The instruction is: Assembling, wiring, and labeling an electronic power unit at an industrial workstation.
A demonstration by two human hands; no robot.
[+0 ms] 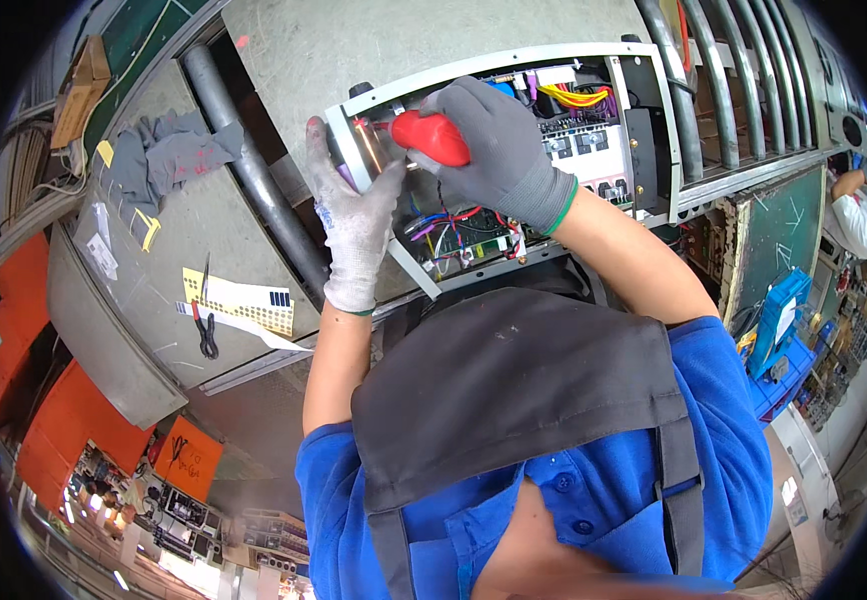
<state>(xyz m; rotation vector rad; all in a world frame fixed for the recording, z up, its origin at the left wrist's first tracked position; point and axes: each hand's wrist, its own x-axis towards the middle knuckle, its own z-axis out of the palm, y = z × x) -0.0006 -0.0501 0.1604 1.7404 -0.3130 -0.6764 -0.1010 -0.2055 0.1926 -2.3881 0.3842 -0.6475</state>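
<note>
A: From the head view, what's held?
B: Right hand (499, 140) wraps its fingers round the red tool (434, 138), inside the chassis (347, 148)'s left end. Left hand (354, 208) straddles that end; whether it grips, I can't tell.
A: Advice?
B: Brace the chassis, aim squarely, spare the wires (466, 217).

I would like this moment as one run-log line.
left grip: at left end of open wired chassis | right grip: closed on red-handled tool | nearby: grey cloth
</note>
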